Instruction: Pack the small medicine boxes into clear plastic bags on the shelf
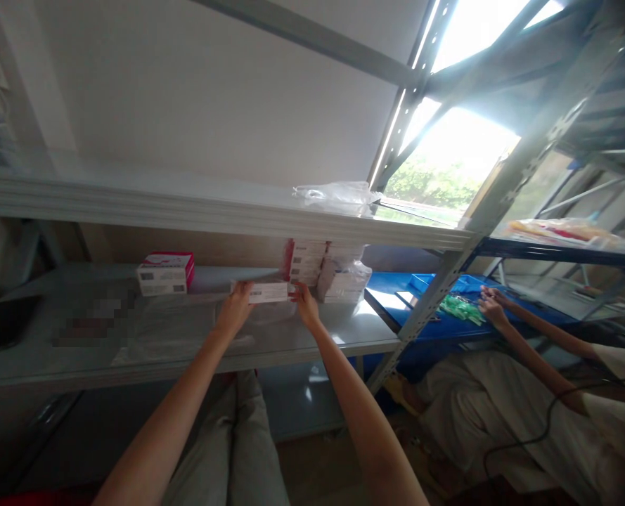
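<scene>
A small white carton (268, 292) with printed markings is held level just above the grey shelf (185, 351). My left hand (237, 306) grips its left end, fingers closed around it. At the other end, the fingers of my right hand (306, 303) pinch the carton's edge. Clear plastic film (175, 327) lies beneath and to the left of my hands. Just behind my right hand stand white and pink cartons (306, 261), with more cartons in clear wrap (344, 281) beside them.
A pink and white box (164, 275) stands at the left. A dark flat object (6, 323) lies farther left. Overhead, an upper shelf (211, 218) carries clear plastic bags (338, 194). Right of the metal post (433, 299), a co-worker's hands (491, 303) are by green items (462, 309) on a blue table.
</scene>
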Tool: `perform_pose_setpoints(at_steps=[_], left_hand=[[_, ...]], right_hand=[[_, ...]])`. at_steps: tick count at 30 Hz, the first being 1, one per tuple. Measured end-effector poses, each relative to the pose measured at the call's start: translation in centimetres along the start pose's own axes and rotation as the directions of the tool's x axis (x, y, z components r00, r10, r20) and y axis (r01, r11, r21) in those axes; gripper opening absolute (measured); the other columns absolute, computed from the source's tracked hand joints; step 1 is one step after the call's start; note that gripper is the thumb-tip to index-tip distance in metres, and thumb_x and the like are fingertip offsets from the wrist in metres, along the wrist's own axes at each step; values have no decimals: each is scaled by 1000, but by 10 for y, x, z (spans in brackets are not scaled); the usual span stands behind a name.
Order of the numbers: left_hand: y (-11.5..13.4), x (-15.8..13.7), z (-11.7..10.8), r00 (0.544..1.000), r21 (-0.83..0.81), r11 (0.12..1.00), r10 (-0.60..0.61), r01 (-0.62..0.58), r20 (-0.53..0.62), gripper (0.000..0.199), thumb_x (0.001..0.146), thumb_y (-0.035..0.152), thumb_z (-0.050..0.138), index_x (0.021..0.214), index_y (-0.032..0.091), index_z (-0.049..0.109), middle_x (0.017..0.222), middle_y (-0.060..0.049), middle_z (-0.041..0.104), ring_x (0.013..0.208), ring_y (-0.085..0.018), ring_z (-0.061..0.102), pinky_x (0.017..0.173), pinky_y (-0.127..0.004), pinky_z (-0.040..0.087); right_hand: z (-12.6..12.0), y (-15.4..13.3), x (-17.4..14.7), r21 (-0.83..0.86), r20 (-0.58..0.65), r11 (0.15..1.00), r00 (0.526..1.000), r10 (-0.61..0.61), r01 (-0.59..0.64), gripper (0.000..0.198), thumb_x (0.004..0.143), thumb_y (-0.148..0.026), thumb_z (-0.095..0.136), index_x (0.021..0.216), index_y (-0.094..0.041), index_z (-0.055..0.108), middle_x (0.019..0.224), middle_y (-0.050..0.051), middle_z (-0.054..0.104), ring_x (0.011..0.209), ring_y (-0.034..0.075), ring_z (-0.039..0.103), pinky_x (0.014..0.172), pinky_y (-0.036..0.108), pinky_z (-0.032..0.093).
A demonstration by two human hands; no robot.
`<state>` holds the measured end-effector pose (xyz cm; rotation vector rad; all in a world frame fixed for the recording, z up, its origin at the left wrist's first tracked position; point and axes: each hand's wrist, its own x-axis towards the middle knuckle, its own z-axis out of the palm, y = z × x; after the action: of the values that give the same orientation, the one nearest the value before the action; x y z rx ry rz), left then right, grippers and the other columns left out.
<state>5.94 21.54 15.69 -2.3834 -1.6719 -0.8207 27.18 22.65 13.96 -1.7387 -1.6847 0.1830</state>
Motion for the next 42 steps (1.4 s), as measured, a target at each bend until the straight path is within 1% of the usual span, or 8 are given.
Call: perform_pose_setpoints(at_steps=[5, 11, 14, 19, 22, 26, 35, 42], left_hand=[[-2, 2, -3, 1000, -10, 1000, -14, 14, 19, 33, 89, 17, 54, 121, 20, 47, 126, -10, 53, 108, -21, 60, 88, -29, 50], [-6, 5, -6, 997, 32, 996, -80, 79, 21, 32, 90, 20, 52, 121, 19, 48, 125, -11, 52, 101, -21, 62, 82, -29, 51], [-10, 4, -3, 997, 72, 995, -69, 66, 38, 31, 90, 18, 50, 121, 19, 48, 125, -11, 52, 103, -22, 61, 82, -30, 51], [-12, 1, 4, 996, 132, 990, -64, 56, 64, 30, 91, 18, 45, 120, 19, 50, 122, -11, 53, 97, -22, 63, 77, -31, 53], [-9, 1, 4, 996, 168, 984, -66, 55, 62, 33, 90, 16, 44, 122, 19, 50, 123, -12, 53, 96, -23, 63, 75, -33, 54], [-5, 2, 1, 998, 205, 978, 9, -23, 66, 43, 87, 9, 43, 129, 20, 46, 126, -14, 51, 101, -25, 62, 77, -35, 54], [0, 0, 11, 989, 242, 969, 25, -60, 143, 50, 89, 12, 45, 137, 20, 40, 140, -19, 40, 92, -26, 67, 75, -39, 56], [12, -11, 30, 961, 234, 953, 135, -192, 242, 47, 89, 17, 52, 135, 21, 44, 146, -20, 36, 93, -27, 68, 78, -40, 56]], right_hand=[[9, -8, 12, -437, 152, 892, 987, -52, 114, 27, 92, -29, 47, 102, -19, 70, 97, 12, 73, 99, 24, 64, 94, 36, 38], [24, -13, 20, -531, 194, 842, 981, 5, 101, 51, 86, -59, 51, 102, -15, 72, 98, 16, 72, 94, 28, 65, 89, 40, 43], [28, -11, 20, -528, 193, 847, 980, 51, 60, 46, 80, -53, 62, 102, -13, 71, 99, 18, 71, 95, 30, 66, 83, 37, 46], [33, -12, 20, -360, 91, 931, 992, 91, -52, 25, 86, -25, 50, 98, -16, 70, 95, 15, 72, 92, 26, 67, 79, 32, 47], [33, -11, 21, 0, 46, 994, 993, 112, -113, 23, 86, -24, 45, 94, -17, 66, 97, 11, 70, 93, 22, 65, 79, 30, 46], [24, -9, 19, 291, 66, 954, 996, 58, -75, 20, 84, -22, 40, 90, -18, 58, 94, 5, 66, 90, 16, 61, 79, 24, 46], [7, -4, -3, 462, 97, 887, 994, -48, -2, 30, 90, -32, 34, 70, -20, 52, 83, 4, 62, 87, 16, 58, 80, 25, 45], [18, -12, -8, 338, -170, 931, 982, -85, 139, 27, 87, -33, 44, 107, -17, 52, 107, 9, 60, 93, 18, 57, 86, 29, 44]])
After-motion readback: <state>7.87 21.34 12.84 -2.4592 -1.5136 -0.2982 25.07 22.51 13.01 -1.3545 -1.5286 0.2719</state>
